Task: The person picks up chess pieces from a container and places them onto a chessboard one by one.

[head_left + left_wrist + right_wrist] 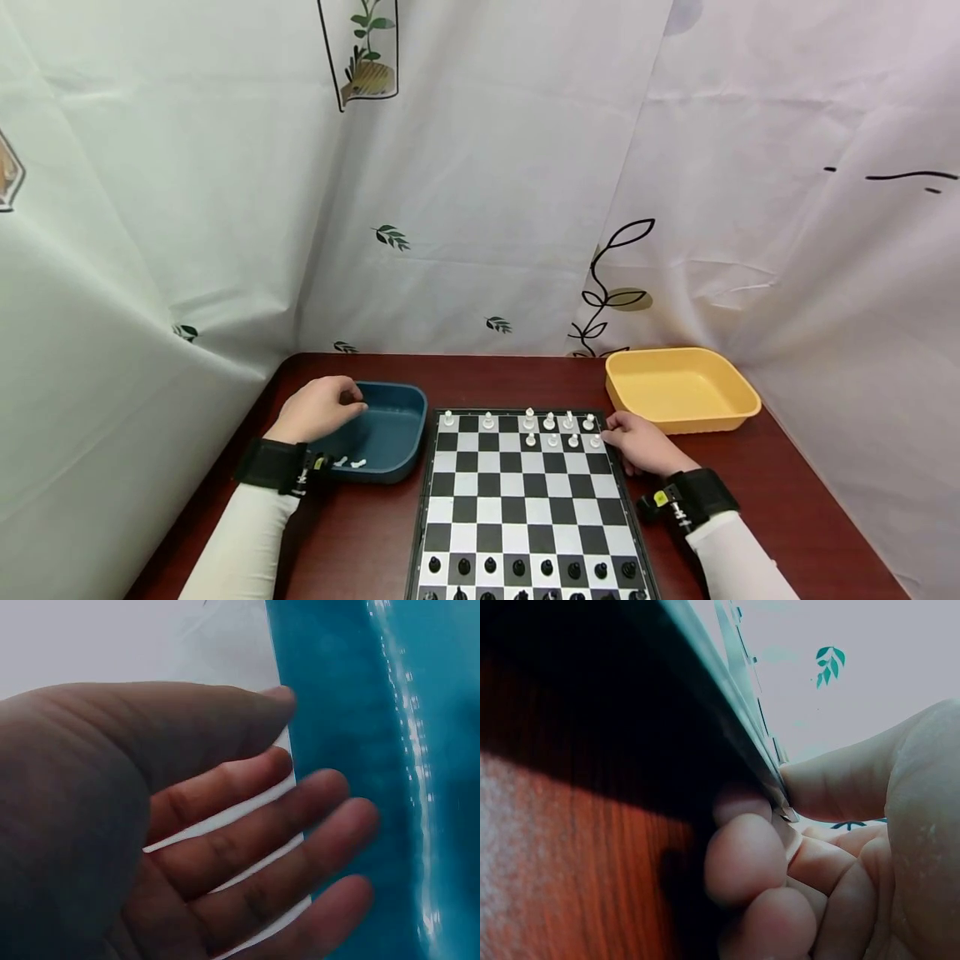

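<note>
My left hand (318, 408) hovers over the blue tray (408, 446), fingers loosely bent with nothing between them; the left wrist view has the thumb apart from the fingertips (352, 825). A couple of small white chess pieces (358, 463) lie in the tray's near part. My right hand (643, 444) pinches the chessboard (487, 510) by its right edge, close to the far corner. From the right wrist view, the thumb presses on top and the fingers (746, 859) curl below the rim. White pieces (529, 418) stand on the board's far rows, black pieces (518, 567) on the near rows.
Behind my right hand, a yellow tray (678, 423) sits at the back right of the dark red table (360, 542). White patterned cloth (465, 167) hangs along the table's back and sides. The board's near edge runs out of the head view.
</note>
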`<control>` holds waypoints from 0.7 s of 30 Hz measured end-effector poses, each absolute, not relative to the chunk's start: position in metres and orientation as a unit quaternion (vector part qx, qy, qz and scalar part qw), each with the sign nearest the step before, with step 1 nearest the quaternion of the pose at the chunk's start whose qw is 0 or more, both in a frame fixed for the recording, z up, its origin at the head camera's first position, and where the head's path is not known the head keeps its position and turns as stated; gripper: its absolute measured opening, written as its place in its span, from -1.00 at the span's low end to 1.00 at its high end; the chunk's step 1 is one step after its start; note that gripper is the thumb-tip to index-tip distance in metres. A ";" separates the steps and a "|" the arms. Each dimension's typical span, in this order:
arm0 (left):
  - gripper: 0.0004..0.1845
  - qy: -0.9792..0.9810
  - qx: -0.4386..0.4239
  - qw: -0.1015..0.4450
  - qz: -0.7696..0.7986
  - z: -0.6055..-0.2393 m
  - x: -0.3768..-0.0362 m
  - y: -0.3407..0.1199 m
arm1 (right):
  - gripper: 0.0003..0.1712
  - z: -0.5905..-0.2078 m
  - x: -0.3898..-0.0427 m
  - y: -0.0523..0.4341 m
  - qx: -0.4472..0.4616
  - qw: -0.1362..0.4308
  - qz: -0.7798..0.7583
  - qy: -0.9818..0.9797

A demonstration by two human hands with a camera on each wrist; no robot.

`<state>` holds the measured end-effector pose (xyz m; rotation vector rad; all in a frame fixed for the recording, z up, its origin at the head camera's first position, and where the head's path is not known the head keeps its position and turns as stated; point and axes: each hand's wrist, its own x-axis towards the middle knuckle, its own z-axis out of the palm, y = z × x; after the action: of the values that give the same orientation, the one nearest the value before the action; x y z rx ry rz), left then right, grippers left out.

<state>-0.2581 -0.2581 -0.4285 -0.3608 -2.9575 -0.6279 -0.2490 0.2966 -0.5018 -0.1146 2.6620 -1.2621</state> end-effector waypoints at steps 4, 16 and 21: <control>-0.77 -0.975 -0.110 0.019 -0.191 -0.430 -0.257 -0.263 | -0.83 -0.503 -0.250 0.297 -0.043 0.097 -0.428 0.898; -0.61 -0.979 -0.101 -0.070 -0.166 -0.424 -0.249 -0.262 | -0.83 -0.505 -0.250 0.298 -0.049 0.095 -0.431 0.896; -0.60 -0.979 -0.095 -0.077 -0.161 -0.421 -0.247 -0.263 | -0.83 -0.508 -0.252 0.298 -0.043 0.090 -0.430 0.897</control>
<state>-0.2473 -0.2634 -0.4208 -0.3124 -3.2367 -0.5319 -0.2516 0.2985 -0.5076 -0.1286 2.6673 -1.2790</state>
